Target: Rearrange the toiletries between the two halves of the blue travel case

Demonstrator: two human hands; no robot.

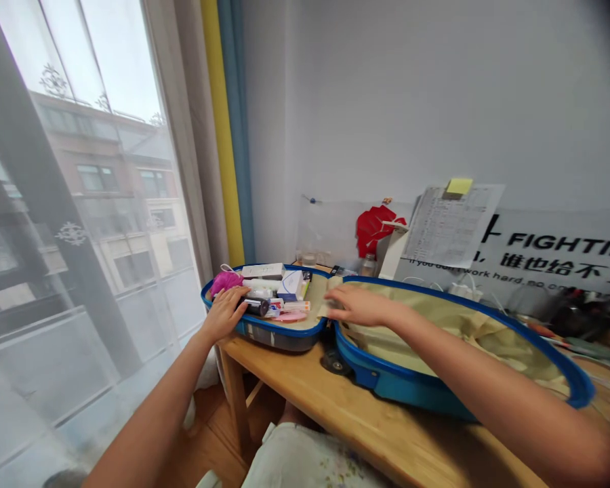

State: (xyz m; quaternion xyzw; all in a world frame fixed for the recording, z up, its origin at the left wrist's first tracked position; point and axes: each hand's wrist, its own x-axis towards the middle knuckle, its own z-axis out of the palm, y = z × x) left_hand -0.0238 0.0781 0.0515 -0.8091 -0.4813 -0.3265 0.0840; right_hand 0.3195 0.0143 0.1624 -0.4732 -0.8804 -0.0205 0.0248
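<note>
Over the wooden tabletop (305, 400), I have the blue suitcase (401, 383) lying open: one half filled with boxes and tubes (269, 291), the other showing beige lining (437, 325). My left grip (224, 313) rests apart on those items, my right grip (360, 305) spread flat, unclamped, at the lining's edge.

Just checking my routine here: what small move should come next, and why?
Probably draw the beige flap over the boxes and tubes with the right hand, which rests on it, while the left hand steadies them in the blue suitcase.
</note>
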